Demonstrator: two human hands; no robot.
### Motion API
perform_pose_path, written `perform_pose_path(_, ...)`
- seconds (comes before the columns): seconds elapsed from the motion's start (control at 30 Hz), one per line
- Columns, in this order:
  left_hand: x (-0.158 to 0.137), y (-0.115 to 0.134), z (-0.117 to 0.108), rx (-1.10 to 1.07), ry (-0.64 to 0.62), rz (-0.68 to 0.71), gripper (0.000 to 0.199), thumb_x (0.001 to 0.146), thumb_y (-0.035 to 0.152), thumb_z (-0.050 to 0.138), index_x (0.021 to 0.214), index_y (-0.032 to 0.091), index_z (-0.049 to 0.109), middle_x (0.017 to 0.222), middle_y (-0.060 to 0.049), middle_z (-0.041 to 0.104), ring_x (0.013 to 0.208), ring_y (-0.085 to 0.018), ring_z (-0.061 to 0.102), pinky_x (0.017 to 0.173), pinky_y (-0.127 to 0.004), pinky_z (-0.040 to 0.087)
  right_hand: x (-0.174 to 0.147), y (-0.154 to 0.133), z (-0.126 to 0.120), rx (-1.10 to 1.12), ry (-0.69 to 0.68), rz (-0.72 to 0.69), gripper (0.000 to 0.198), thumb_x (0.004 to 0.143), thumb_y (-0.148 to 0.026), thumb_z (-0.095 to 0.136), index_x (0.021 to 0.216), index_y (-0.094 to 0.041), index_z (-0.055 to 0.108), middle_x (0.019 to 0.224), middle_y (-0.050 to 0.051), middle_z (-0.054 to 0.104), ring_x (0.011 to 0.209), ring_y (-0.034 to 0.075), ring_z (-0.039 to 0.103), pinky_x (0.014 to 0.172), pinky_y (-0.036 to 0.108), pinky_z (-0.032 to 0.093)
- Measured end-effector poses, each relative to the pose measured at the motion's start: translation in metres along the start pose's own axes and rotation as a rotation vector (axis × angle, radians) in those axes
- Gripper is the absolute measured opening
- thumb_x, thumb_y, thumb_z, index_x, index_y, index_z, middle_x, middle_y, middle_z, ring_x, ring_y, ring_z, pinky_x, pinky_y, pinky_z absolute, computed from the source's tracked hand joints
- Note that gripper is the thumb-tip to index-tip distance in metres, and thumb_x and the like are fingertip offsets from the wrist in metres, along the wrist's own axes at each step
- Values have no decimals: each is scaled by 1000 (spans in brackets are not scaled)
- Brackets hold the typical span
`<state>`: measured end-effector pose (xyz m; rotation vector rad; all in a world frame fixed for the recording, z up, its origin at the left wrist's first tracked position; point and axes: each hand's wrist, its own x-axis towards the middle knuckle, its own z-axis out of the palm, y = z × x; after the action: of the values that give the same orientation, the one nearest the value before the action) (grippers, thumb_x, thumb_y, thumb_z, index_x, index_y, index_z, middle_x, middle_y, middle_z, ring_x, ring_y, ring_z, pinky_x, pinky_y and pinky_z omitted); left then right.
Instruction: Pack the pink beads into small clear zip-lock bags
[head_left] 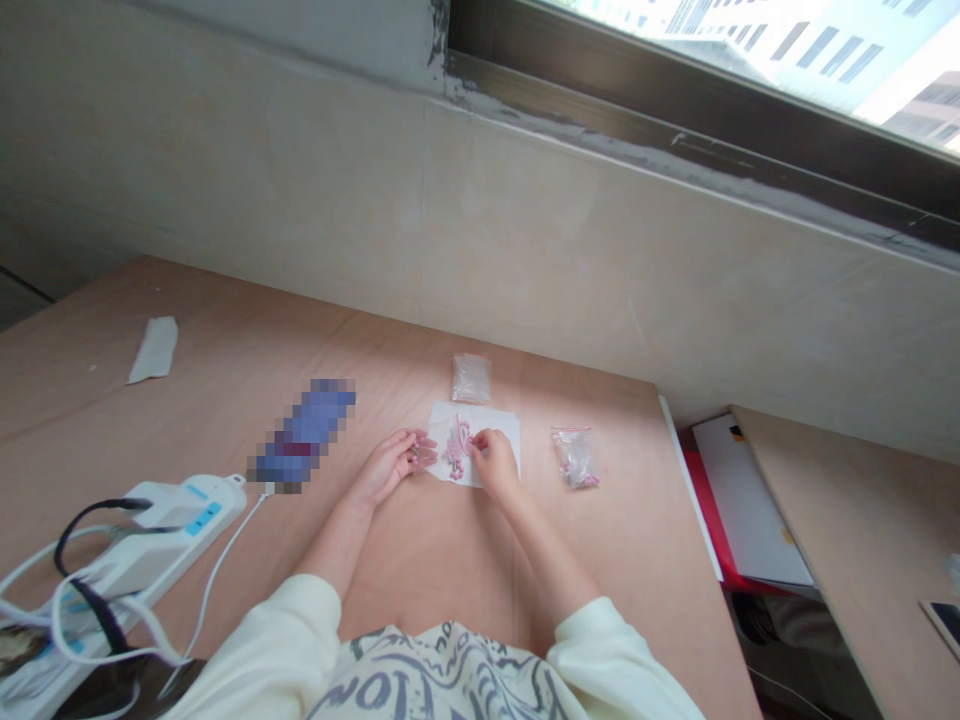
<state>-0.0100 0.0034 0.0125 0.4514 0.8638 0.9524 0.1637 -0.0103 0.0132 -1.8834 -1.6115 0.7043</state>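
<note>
My left hand (388,466) is closed round a pink, see-through piece (426,450) with petal-like lobes, at the left edge of a white sheet of paper (506,425). Several small pink and white pieces (455,455) lie in a cluster on the paper; they are too small to name. Over the paper's right part, my right hand (496,462) has its thumb and fingertips pinched together beside this cluster. Whatever is between those fingertips is too small to make out.
A clear plastic bag (472,378) lies behind the paper. Another bag (576,458) with pink bits is to the right. At left are a blurred-out blue phone-like object (304,435), a power strip (169,535) with tangled cables, and a white scrap (154,349). A wall (420,230) closes off the back.
</note>
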Motion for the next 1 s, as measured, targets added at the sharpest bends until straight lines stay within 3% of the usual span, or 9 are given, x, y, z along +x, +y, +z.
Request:
perform_pose_path(0.27, 1, 0, 2, -2, 1, -5, 13, 76, 8, 42, 76, 9, 55, 69, -8, 64, 57, -13, 60, 63, -29, 50, 2, -7, 2, -61, -6, -24, 9, 66, -12, 42, 63, -18, 49, 67, 3, 49, 69, 15, 45, 61, 26, 35)
perform_pose_path(0.43, -1, 3, 3, 11, 2, -13, 11, 75, 8, 44, 74, 9, 55, 69, -7, 64, 56, -12, 60, 61, -28, 50, 3, -17, -19, 141, 91, 54, 9, 68, -20, 45, 66, -17, 54, 69, 3, 55, 63, 13, 46, 61, 26, 37)
perform_pose_path(0.5, -2, 3, 6, 17, 1, -20, 11, 75, 8, 45, 73, 9, 55, 69, -7, 64, 55, -12, 59, 61, -28, 50, 2, -25, -29, 199, 105, 20, 11, 68, -24, 48, 69, -18, 57, 72, 3, 56, 64, 13, 46, 61, 26, 37)
perform_pose_path(0.6, -2, 2, 13, 12, -3, -18, 11, 75, 8, 44, 73, 10, 54, 67, -6, 63, 56, -13, 59, 64, -31, 49, -1, -36, -34, 198, 64, -56, 11, 67, -25, 51, 69, -19, 61, 74, 4, 56, 74, 15, 48, 66, 27, 38)
perform_pose_path(0.77, -3, -3, 26, -20, 6, 87, 3, 74, 12, 48, 74, 13, 50, 68, -2, 62, 68, -13, 59, 69, -29, 46, -12, -48, -35, 363, -11, 14, 22, 72, -33, 46, 79, -19, 61, 88, 7, 56, 82, 17, 50, 63, 26, 41)
perform_pose_path(0.9, -6, 5, 32, 157, -55, 144, 8, 69, 18, 54, 76, 15, 51, 75, -2, 61, 70, -12, 57, 66, -23, 43, -20, -50, -47, 407, -59, -39, 16, 70, -27, 49, 79, -18, 59, 85, 5, 59, 79, 15, 52, 64, 26, 41)
perform_pose_path(1.0, -12, 23, 40, 435, -171, 223, 20, 65, 20, 59, 84, 17, 54, 93, -4, 59, 90, -16, 52, 78, -24, 39, -23, -52, -58, 276, 4, -119, 12, 71, -20, 47, 76, -18, 58, 80, 4, 60, 76, 16, 51, 66, 28, 40)
